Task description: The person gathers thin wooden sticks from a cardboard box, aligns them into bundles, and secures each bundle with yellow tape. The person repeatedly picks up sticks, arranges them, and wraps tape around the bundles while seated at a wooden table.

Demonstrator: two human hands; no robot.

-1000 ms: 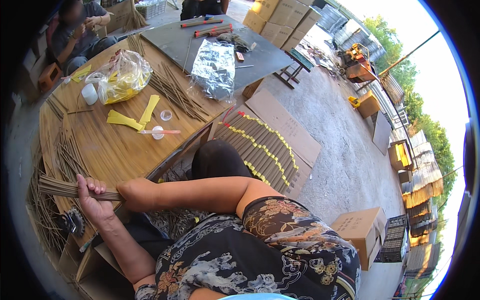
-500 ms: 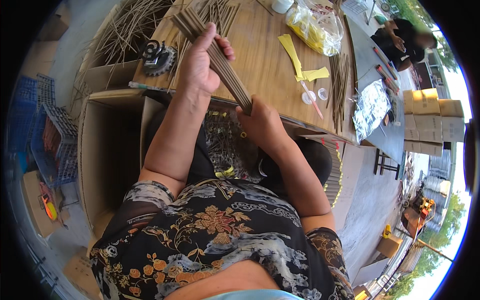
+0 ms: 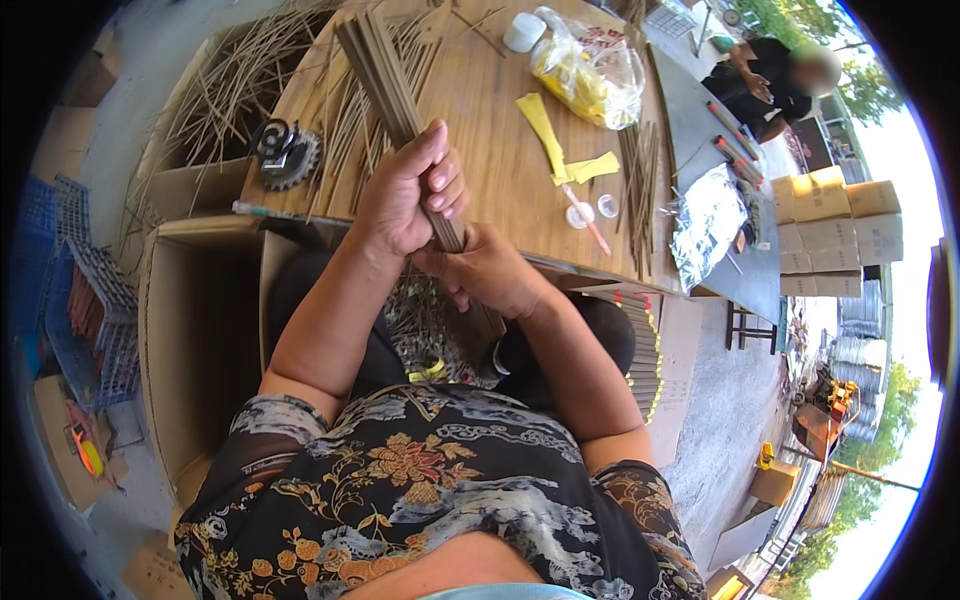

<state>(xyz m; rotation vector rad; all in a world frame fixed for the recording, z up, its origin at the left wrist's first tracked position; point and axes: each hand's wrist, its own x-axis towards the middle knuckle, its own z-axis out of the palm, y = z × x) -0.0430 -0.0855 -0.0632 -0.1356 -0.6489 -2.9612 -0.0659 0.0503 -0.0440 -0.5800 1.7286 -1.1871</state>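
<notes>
Brown sticks, packed side by side, form the bundle (image 3: 375, 70) held in both hands in front of the body, tilted so that its upper end points up and left over the table (image 3: 480, 150). The left hand (image 3: 415, 195) closes round the bundle, thumb laid along it and fingers folded over the far side. Just beside it, the right hand (image 3: 490, 270) grips lower down, fingers curled; it covers the lower part, so I cannot tell exactly where the sticks end.

Behind the bundle, loose sticks (image 3: 375, 125) lie strewn on the wood, and a black toothed wheel (image 3: 288, 155) sits near the table's left corner. More sticks stick out in a tangle from a bin (image 3: 215, 185) at the far left. Right of the hands lie yellow strips (image 3: 540, 125), partly overlapping, a small dish (image 3: 580, 215) with a pink brush (image 3: 592, 228) across it, and a clear lid (image 3: 607, 206) just beside. A white cup (image 3: 524, 32) touches or nearly touches a clear bag (image 3: 595, 75) with yellow inside.

Foil (image 3: 712, 220) lies along the grey board (image 3: 690, 130) on the right, where red-ended rolls (image 3: 738, 160) rest near a co-worker (image 3: 755, 85). An open carton (image 3: 205, 330) stands left of the knees; blue crates (image 3: 95, 290) stand beyond it.
</notes>
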